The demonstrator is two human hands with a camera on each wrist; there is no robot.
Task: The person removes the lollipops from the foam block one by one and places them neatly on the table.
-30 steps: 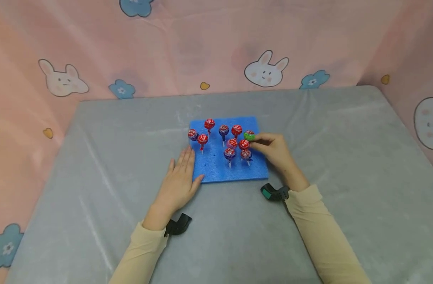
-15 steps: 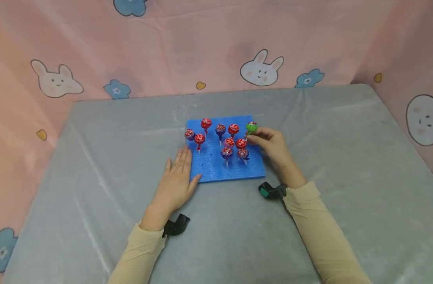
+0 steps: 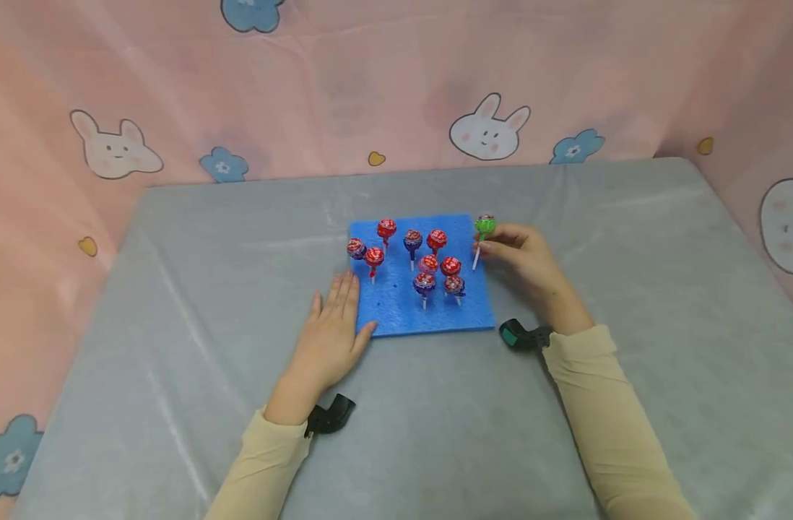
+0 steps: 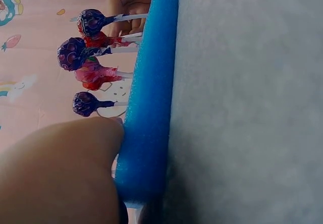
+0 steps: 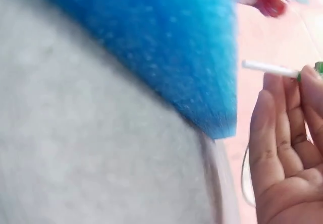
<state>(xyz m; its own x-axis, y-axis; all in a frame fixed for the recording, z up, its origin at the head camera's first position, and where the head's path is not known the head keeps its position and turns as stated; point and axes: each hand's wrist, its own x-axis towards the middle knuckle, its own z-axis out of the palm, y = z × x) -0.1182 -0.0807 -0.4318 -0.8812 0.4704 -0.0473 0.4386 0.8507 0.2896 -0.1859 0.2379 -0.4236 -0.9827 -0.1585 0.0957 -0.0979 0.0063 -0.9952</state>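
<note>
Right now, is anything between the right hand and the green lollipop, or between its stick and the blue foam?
Nothing visible. The right hand pinches the green lollipop; in the right wrist view, only a gap separates the white stick from the blue foam. The other lollipops stand off to the left in the head view.

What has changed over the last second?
The right hand has moved the green lollipop up and rightward; its stick is now clear of the blue foam. The left hand stays at the foam's left edge, and the other lollipops stand as they were.
</note>
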